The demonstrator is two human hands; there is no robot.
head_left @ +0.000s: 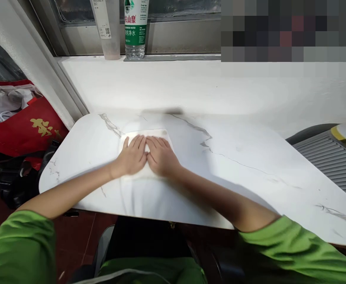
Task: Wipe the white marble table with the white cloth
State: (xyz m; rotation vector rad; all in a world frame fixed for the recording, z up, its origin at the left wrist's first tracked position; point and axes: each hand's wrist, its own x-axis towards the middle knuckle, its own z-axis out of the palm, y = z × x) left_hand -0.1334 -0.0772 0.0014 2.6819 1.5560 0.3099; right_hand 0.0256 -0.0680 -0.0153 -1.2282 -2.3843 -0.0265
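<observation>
A thin white cloth or paper sheet (144, 173) lies flat on the white marble-patterned table (234, 157); I cannot tell which material it is. My left hand (131, 155) rests palm down on its left part, fingers stretched toward the wall. Beside it, my right hand (161, 156) presses flat on the sheet's right part, fingers also extended. The two hands touch or nearly touch along their inner edges. Both palms and whatever of the sheet lies under them are hidden.
On the window ledge stand a water bottle with a green and white label (135, 33) and a translucent plastic cup (109, 35). A red bag (27, 126) with contents sits left of the table. A grey ribbed surface (329, 157) borders the table at right.
</observation>
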